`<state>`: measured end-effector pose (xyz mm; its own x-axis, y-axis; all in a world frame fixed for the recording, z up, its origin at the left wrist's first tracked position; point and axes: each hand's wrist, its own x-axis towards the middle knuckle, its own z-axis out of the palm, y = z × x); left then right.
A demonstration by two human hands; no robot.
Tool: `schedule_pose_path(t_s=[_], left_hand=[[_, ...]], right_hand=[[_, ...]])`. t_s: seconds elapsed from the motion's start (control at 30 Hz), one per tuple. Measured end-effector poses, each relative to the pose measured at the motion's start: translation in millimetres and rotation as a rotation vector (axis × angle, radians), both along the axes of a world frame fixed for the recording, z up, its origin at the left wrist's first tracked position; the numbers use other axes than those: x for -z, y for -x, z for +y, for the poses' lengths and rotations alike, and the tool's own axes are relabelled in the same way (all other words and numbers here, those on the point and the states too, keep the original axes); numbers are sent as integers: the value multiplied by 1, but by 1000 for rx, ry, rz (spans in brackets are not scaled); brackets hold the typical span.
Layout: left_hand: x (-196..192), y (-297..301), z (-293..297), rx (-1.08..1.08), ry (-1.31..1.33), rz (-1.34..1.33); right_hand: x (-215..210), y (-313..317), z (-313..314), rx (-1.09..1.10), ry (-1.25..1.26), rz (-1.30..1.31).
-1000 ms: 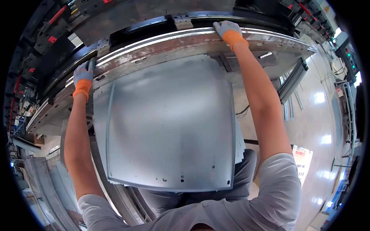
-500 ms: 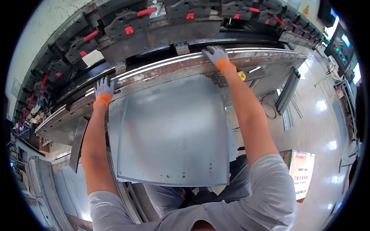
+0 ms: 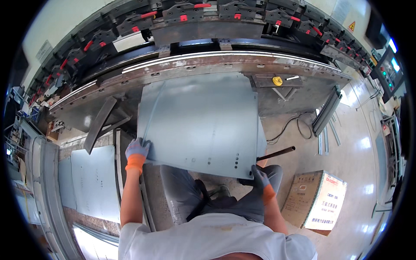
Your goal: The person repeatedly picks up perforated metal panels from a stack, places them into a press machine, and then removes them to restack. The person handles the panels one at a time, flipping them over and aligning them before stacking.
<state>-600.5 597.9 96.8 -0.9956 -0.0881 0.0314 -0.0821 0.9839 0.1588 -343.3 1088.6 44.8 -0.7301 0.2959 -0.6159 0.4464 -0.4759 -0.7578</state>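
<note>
A grey sheet metal panel (image 3: 199, 117) lies in front of me, with small holes near its near edge and a bent line along its left side. My left hand (image 3: 138, 151), in a grey glove with an orange cuff, grips the panel's left edge close to the near corner. At the near right corner, my right hand (image 3: 262, 178), gloved the same way, is closed on the edge; some of its fingers are hidden. Beyond the panel's far edge runs the press brake's lower bed (image 3: 203, 63).
Clamps with red handles (image 3: 201, 6) line the machine above. A small shelf (image 3: 264, 81) holds a yellow tape measure (image 3: 277, 81). A dark rod (image 3: 277, 153) juts out right of the panel. A cardboard box (image 3: 303, 199) stands right; more metal sheets (image 3: 95, 182) lie left.
Both hands have left the machine's bed and come back toward me, onto the panel's near left edge and near right corner. My view has shifted, and the panel now sits slightly angled.
</note>
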Motion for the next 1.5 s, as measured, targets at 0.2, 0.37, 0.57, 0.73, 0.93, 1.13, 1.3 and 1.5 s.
schedule_pose_path(t_s=[0.2, 0.37, 0.57, 0.73, 0.93, 1.13, 1.3, 1.5], left_hand=[[18, 28, -26, -93, -594, -18], [7, -17, -32, -131, -1104, -136], [-35, -58, 0, -173, -1352, 158], [-62, -15, 26, -150, -1485, 92], [-74, 29, 58, -273, -1505, -200], [-77, 39, 67, -231, -1560, -210], [-71, 44, 70, -219, -1579, -202], [-65, 47, 75, -312, -1610, -189]], right_hand=[[-19, 4, -50, 306, 76, 379], [-49, -17, -31, 367, 6, 487], [-97, 11, 8, 237, 32, 675], [-119, 77, 56, 182, -29, 620], [-130, 139, 93, 139, 47, 548], [-121, 148, 98, 239, 93, 628], [-117, 152, 98, 261, 30, 587], [-116, 156, 98, 283, -16, 539]])
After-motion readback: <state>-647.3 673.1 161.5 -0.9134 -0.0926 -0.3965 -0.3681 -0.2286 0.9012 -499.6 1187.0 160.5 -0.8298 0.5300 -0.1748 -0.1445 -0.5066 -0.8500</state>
